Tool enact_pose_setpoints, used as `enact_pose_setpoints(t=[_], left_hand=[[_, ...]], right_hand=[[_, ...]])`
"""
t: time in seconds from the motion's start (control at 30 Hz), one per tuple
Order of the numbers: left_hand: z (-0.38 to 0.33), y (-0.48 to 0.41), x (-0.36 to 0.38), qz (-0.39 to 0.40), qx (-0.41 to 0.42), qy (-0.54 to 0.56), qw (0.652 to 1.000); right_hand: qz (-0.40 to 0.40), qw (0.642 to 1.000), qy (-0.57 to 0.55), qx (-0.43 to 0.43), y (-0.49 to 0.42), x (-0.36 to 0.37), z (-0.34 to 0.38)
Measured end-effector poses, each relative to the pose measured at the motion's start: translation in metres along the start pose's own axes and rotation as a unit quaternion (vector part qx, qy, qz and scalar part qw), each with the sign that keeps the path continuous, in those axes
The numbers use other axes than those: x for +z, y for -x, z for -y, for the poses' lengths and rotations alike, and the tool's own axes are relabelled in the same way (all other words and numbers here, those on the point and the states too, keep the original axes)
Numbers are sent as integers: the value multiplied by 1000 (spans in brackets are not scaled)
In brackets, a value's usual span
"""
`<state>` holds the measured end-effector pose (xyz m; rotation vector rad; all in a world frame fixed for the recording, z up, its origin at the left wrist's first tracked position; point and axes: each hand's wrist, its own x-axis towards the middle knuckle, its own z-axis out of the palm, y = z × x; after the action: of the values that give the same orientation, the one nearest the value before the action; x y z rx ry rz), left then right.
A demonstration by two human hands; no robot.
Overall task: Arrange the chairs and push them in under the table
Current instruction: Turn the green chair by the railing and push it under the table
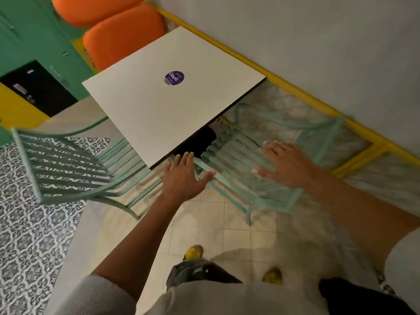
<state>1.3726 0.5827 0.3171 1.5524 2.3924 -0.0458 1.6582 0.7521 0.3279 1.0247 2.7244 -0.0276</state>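
Observation:
A square white table (159,105) with a purple round sticker stands in the middle of the head view. A mint-green slatted metal chair (68,164) sits at the table's left side, its seat partly under the top. A second mint-green slatted chair (241,164) lies blurred to the right of the table's near corner, beside the wall. My left hand (181,176) is spread open over that chair's near rail, just below the table corner. My right hand (288,164) hovers flat and open above its slats. Neither hand grips anything.
Two orange upholstered seats (122,35) stand behind the table. A grey wall with a yellow baseboard (295,92) runs along the right. Green and yellow cabinets (34,42) fill the left back. Patterned tiles (29,235) cover the floor at left, and my feet show below.

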Motion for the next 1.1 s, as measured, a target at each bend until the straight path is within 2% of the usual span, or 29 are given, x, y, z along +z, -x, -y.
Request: enact_pose_setpoints(t=[0.2,0.5,0.67,0.8,1.1], left_hand=[[-120,27,29,3,-25,39,999],[-244,6,72,29,-45,81,995],[-284,-45,73,64,-65,95,991],[-303,-82,69,47,-84,96,991],[-340,-111,93,60,-159,112,979]], right_hand=[[32,999,8,-42,32,15,-102],[70,994,-7,-79,19,44,-214],[101,991,5,-89,-5,47,-265],[114,988,6,-105,-36,51,-293],[174,954,53,-239,-104,71,-329]])
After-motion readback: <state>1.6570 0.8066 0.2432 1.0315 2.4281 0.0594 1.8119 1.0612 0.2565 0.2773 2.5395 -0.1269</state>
